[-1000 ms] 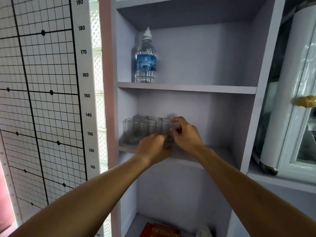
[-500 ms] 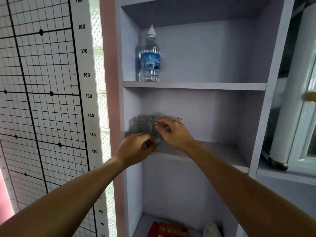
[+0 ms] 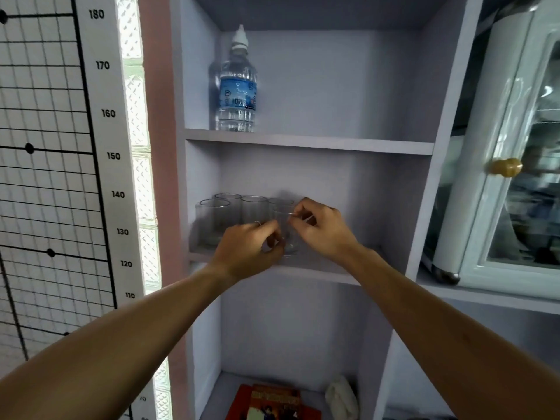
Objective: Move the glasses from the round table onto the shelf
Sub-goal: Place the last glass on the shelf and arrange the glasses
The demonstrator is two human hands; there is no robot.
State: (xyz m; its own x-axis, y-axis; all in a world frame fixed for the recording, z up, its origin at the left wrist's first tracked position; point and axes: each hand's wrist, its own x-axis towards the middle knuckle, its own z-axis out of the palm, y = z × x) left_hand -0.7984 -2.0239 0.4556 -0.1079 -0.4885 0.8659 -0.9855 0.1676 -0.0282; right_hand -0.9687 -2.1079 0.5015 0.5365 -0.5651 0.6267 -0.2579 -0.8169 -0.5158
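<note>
Both hands, left hand [image 3: 247,253] and right hand [image 3: 321,230], pinch a clear glass [image 3: 285,230] with their fingers on the middle shelf [image 3: 333,275], beside four others. The bottle [image 3: 236,86] label seems unreadable; the wall chart [image 3: 103,65] reads 170.

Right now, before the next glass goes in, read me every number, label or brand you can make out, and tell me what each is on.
"180", "170", "160", "150", "140", "130", "120", "110": height scale strip beside the grid chart.
Lower scale numbers: cut off, unreadable.
Blue label on the water bottle: logo only, print too blurred.
Red package on the bottom shelf: lettering too blurred; maybe a "4".
</note>
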